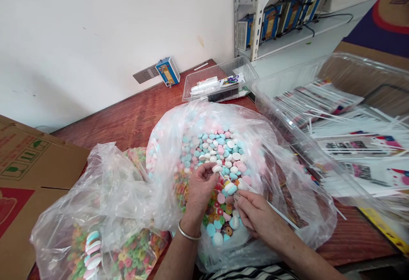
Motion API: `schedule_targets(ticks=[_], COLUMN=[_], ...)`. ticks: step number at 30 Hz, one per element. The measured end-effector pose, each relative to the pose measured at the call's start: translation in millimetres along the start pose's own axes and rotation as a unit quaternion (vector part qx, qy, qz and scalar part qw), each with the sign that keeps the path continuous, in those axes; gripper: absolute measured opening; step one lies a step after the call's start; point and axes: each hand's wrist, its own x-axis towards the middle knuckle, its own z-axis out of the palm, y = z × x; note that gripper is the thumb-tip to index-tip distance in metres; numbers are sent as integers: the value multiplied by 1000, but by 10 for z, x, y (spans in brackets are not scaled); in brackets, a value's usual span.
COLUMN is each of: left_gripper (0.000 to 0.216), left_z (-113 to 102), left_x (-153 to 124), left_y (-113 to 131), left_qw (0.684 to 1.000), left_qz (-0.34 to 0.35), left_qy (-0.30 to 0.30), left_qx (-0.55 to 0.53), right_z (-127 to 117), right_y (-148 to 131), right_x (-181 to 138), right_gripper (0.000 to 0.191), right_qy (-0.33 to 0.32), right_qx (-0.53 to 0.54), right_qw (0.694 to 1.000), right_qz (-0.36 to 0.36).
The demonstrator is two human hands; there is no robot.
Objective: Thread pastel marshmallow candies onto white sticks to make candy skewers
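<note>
A big clear plastic bag (pixel 287 173) lies open in front of me, full of pastel candies (pixel 214 148) in pink, blue and white. Among them are small coloured ring sweets (pixel 220 212). My left hand (pixel 200 186), with a silver bangle at the wrist, reaches into the bag, fingers pinched on a white candy (pixel 217 168). My right hand (pixel 252 214) is closed around a thin white stick (pixel 281 216) that has several candies threaded near its tip (pixel 230 188).
A second plastic bag (pixel 105 199) of coloured rings and some threaded candy sticks (pixel 92 250) lies at the left. Cardboard boxes (pixel 28 165) stand further left. A clear tray (pixel 223 77) sits at the back, and a large clear bin (pixel 351 135) of sticks and packets at the right. Wooden table (pixel 134 114).
</note>
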Motion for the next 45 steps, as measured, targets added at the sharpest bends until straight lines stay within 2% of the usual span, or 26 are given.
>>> schedule_targets(ticks=[5,10,15,18,22,25,28,30,32,34,37,41,45], left_gripper=[23,22,25,21,17,26,41,37,26,21,20,23,19], left_z=[21,55,54,56,52,-40,-253,-421,-555,-623,-612,-532,-503], left_x=[-12,-47,-122,-172,-266,-334,-334,-296,-254,-229,-221,-194,-135], left_y=[-28,23,-31,-61,-49,-41,-40,-34,-19,-3,0,-21,12], left_qw=[1000,1000,999,997,985,984,983,961,914,868,824,794,786], left_qz=[3,3,11,48,129,140,133,170,218,237,245,251,238], left_qy=[6,16,23,26,8,-15,22,64,68,35,-13,-45,-75], left_qx=[18,27,27,62,111,108,122,209,335,436,510,552,565], right_z=[57,60,62,57,32,-4,-57,-90,-110,-115,-107,-102,-104], right_y=[-57,-111,-134,-136,-121,-103,-79,-60,-43,-32,-27,-18,-6], right_x=[2,0,5,14,46,68,71,63,47,27,-2,-20,-25], right_gripper=[22,23,22,23,26,28,29,30,31,32,32,32,32], right_qy=[4,17,25,38,54,53,69,83,95,101,101,88,77], right_qx=[34,-10,-54,-83,-129,-164,-192,-216,-249,-276,-295,-297,-306], right_qw=[999,1000,997,994,984,972,963,958,951,944,940,943,943], right_qz=[14,-11,-46,-67,-107,-156,-177,-167,-155,-148,-137,-120,-110])
